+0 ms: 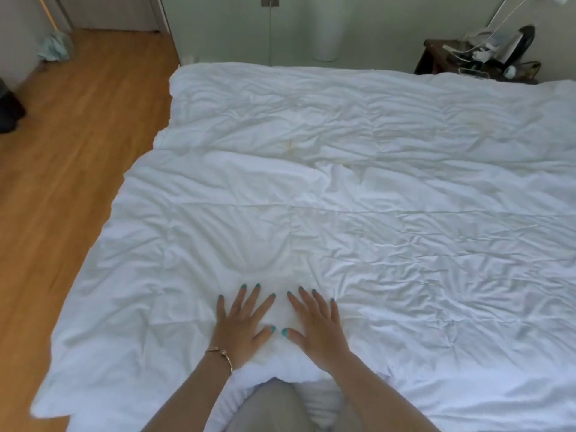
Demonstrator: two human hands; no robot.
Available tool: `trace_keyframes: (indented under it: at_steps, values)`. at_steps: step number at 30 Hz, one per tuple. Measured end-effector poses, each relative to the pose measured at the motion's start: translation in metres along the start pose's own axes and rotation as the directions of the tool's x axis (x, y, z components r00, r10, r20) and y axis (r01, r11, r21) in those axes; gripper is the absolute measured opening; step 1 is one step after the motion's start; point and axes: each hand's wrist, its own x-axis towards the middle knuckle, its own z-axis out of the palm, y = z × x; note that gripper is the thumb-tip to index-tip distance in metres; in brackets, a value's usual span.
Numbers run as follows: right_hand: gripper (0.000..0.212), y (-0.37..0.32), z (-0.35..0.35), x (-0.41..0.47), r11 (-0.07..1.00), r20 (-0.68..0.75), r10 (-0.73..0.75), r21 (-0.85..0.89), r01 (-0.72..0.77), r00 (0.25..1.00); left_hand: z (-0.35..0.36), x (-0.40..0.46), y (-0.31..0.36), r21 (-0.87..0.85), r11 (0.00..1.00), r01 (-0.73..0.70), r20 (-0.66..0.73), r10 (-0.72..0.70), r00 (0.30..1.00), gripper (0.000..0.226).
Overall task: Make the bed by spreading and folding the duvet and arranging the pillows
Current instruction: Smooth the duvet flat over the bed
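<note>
Both hands pressed flat, fingers spread and gripping nothing, on the near edge of a wrinkled white quilted duvet (pixel 343 182) covering the bed.

The left hand (pixel 241 325), with a thin gold bracelet (pixel 220 357) at the wrist, and the right hand (pixel 314 325) lie side by side, thumbs nearly touching. The duvet's long axis runs left to right across the view. Its left edge hangs beside the bare orange-brown wooden floor (pixel 68 182), which is open there; its far edge lies near the pale wall (pixel 374 26), with a dark cluttered bedside table (pixel 436 57) just behind the far right corner.
</note>
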Motion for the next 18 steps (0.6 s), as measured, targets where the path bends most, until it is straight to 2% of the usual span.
trace_keyframes:
  at_steps: [2, 4, 6, 8, 11, 13, 14, 16, 18]
  values:
    - [0.073, 0.003, 0.024, -0.027, 0.989, 0.027, -0.145, -0.027, 0.146, 0.989, 0.015, -0.031, -0.025, 0.049, 0.997, -0.053, -0.051, 0.056, 0.997, 0.060]
    - [0.078, 0.012, 0.041, -0.048, 0.976, -0.016, -0.206, -0.080, 0.204, 0.978, 0.025, -0.061, -0.045, 0.068, 0.996, -0.056, -0.118, 0.064, 0.991, 0.063]
    - [0.079, 0.019, 0.045, -0.064, 0.982, -0.078, -0.165, -0.102, 0.157, 0.983, 0.033, -0.086, -0.057, 0.115, 0.988, -0.099, -0.131, 0.114, 0.985, 0.068]
    - [0.080, 0.023, 0.043, -0.071, 0.989, -0.078, -0.063, -0.141, 0.051, 0.995, 0.039, -0.103, -0.065, 0.159, 0.978, -0.138, -0.129, 0.159, 0.979, 0.074]
    - [0.108, 0.013, 0.032, -0.065, 0.966, 0.027, 0.081, -0.247, -0.071, 0.996, 0.039, -0.113, -0.068, 0.238, 0.968, -0.080, -0.064, 0.098, 0.993, 0.088]
    - [0.114, 0.007, 0.024, -0.061, 0.955, 0.017, 0.042, -0.295, -0.035, 0.999, 0.033, -0.110, -0.067, 0.235, 0.972, -0.024, -0.003, 0.025, 1.000, 0.103]
    - [0.117, 0.007, 0.019, -0.059, 0.959, 0.004, -0.004, -0.282, 0.005, 1.000, 0.030, -0.107, -0.065, 0.227, 0.974, 0.010, 0.015, -0.013, 1.000, 0.112]
    - [0.119, 0.012, 0.006, -0.057, 0.977, 0.042, -0.052, -0.204, 0.060, 0.998, 0.020, -0.102, -0.062, 0.205, 0.977, 0.067, -0.048, -0.058, 0.997, 0.121]
    - [0.114, 0.014, -0.008, -0.059, 0.993, 0.111, -0.067, -0.085, 0.077, 0.992, 0.013, -0.106, -0.066, 0.155, 0.987, 0.048, -0.097, -0.033, 0.995, 0.115]
